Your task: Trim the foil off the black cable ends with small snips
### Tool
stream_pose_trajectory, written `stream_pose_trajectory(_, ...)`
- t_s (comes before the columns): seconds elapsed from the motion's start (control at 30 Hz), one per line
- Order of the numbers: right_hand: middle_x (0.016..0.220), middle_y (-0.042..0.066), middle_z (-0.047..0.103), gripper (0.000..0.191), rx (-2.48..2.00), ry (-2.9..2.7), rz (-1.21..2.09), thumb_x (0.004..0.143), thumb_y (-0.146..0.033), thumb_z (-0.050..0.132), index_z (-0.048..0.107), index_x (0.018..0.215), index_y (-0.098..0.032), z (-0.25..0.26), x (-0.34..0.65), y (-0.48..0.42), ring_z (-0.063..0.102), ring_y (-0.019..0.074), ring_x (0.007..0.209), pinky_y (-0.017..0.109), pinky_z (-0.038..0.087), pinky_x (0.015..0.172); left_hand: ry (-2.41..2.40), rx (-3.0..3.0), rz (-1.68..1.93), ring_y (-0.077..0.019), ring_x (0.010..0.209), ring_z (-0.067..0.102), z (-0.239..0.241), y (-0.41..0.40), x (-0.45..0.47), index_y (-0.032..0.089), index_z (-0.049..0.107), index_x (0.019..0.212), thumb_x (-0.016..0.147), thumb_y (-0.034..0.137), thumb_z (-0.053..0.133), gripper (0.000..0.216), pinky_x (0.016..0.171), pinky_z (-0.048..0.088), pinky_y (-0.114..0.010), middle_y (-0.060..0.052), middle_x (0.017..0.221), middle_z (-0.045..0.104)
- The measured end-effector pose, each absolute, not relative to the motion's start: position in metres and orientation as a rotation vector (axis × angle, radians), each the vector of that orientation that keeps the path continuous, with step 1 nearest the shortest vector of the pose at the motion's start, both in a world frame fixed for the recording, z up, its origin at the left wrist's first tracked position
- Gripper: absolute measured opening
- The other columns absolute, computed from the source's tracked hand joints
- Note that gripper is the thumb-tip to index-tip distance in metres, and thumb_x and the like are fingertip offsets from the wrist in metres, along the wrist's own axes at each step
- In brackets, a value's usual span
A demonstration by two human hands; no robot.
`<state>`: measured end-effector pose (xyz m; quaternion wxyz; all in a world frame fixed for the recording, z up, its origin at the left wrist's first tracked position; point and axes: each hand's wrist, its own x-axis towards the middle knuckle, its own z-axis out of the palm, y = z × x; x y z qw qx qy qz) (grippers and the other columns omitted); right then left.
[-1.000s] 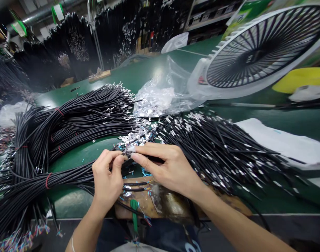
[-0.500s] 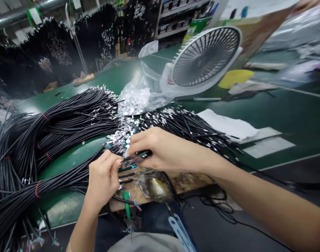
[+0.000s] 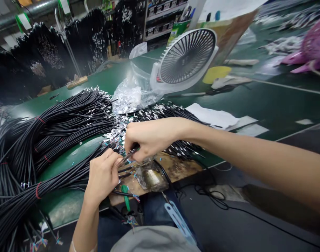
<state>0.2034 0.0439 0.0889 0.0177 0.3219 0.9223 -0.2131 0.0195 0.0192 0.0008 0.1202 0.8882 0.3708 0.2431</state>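
Tool (image 3: 129,154), dark and slim, slants between both hands near the wooden board (image 3: 179,166), its long axis running from the right hand (image 3: 151,137), clamped around it, down leftward to the left hand (image 3: 104,175), whose fingers pinch together, on what I cannot tell

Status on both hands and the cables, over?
Left hand pinching, contents hidden. Right hand gripping dark tool. Black cables bundled alongside left hand. Foil scraps just beyond.

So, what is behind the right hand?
Black cables with silvery ends show above the right hand and below its wrist; the covered part between cannot be seen.
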Motion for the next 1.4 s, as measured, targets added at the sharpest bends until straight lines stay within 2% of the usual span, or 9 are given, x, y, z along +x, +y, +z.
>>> stream_pose_trajectory(0.2,0.038,-0.010,0.025,0.017,0.949,2.816,-0.624,0.067,-0.008,0.060,0.062,0.051,-0.013,0.089,0.197,0.049,0.023,0.0072,0.042,0.024,0.022,0.044,1.030,2.626,0.669,-0.0129,0.062,0.049,0.001,0.020,0.019,0.019,0.055,0.072,0.091,0.018,0.036,0.027,0.056,0.032,-0.025,-0.001,0.072,0.054)
stream_pose_trajectory(0.5,0.038,-0.012,0.020,0.021,0.942,2.881,-0.825,0.057,-0.003,0.064,0.054,0.043,-0.015,0.076,0.196,0.052,0.021,0.0058,0.043,0.023,0.021,0.042,1.016,2.618,0.645,-0.0121,0.057,0.043,-0.001,0.022,0.018,0.019,0.051,0.065,0.091,0.021,0.037,0.030,0.054,0.028,-0.025,0.001,0.065,0.047)
stream_pose_trajectory(0.6,0.040,-0.012,0.025,0.019,0.957,2.892,-1.144,0.055,0.000,0.059,0.053,0.043,-0.014,0.067,0.202,0.054,0.021,0.0046,0.045,0.021,0.022,0.043,0.951,2.533,0.696,-0.0123,0.059,0.045,0.002,0.021,0.018,0.018,0.052,0.066,0.091,0.020,0.038,0.029,0.055,0.030,-0.025,0.000,0.065,0.048)
stream_pose_trajectory(0.77,0.040,-0.010,0.043,0.004,1.170,2.578,-2.119,0.054,-0.013,0.056,0.060,0.052,-0.013,0.038,0.200,0.053,0.033,0.0033,0.040,0.018,0.025,0.040,0.784,2.250,0.989,-0.0115,0.061,0.046,0.007,0.018,0.015,0.019,0.055,0.070,0.088,0.019,0.047,0.019,0.057,0.034,-0.023,0.001,0.066,0.050)
stream_pose_trajectory(0.87,0.038,-0.009,0.043,0.007,1.347,2.553,-2.262,0.054,-0.018,0.056,0.057,0.049,-0.013,0.017,0.189,0.048,0.034,0.0036,0.038,0.018,0.027,0.039,0.766,2.042,1.293,-0.0111,0.060,0.043,0.006,0.017,0.014,0.019,0.051,0.069,0.085,0.023,0.054,0.017,0.056,0.034,-0.023,0.002,0.065,0.045)
stream_pose_trajectory(1.0,0.046,-0.006,0.046,0.017,1.727,2.670,-2.237,0.066,-0.026,0.055,0.059,0.058,-0.012,0.012,0.187,0.039,0.032,0.0042,0.042,0.019,0.026,0.040,0.858,1.849,1.432,-0.0108,0.059,0.043,0.005,0.018,0.015,0.018,0.051,0.068,0.084,0.031,0.057,0.021,0.054,0.035,-0.023,0.002,0.065,0.046)
stream_pose_trajectory(1.1,0.056,-0.004,0.050,0.018,1.917,3.059,-1.920,0.070,-0.028,0.059,0.066,0.074,-0.011,0.026,0.195,0.033,0.036,0.0056,0.047,0.019,0.029,0.042,0.946,1.818,1.298,-0.0102,0.055,0.044,0.005,0.018,0.015,0.018,0.056,0.069,0.088,0.035,0.050,0.026,0.051,0.034,-0.023,0.001,0.064,0.051)
stream_pose_trajectory(1.27,0.069,0.004,0.063,0.011,1.395,3.704,-1.209,0.075,-0.015,0.060,0.070,0.078,-0.012,0.034,0.194,0.026,0.054,0.0101,0.061,0.023,0.044,0.057,1.026,1.844,1.236,-0.0097,0.052,0.043,0.008,0.018,0.014,0.017,0.055,0.064,0.090,0.037,0.045,0.035,0.050,0.033,-0.023,0.001,0.058,0.049)
stream_pose_trajectory(1.4,0.063,0.004,0.063,0.013,1.403,3.890,-0.905,0.078,-0.015,0.057,0.068,0.072,-0.012,0.024,0.185,0.024,0.053,0.0097,0.056,0.022,0.042,0.053,1.008,1.788,1.173,-0.0085,0.050,0.040,0.009,0.018,0.015,0.016,0.054,0.062,0.090,0.039,0.046,0.037,0.047,0.031,-0.022,0.001,0.058,0.048)
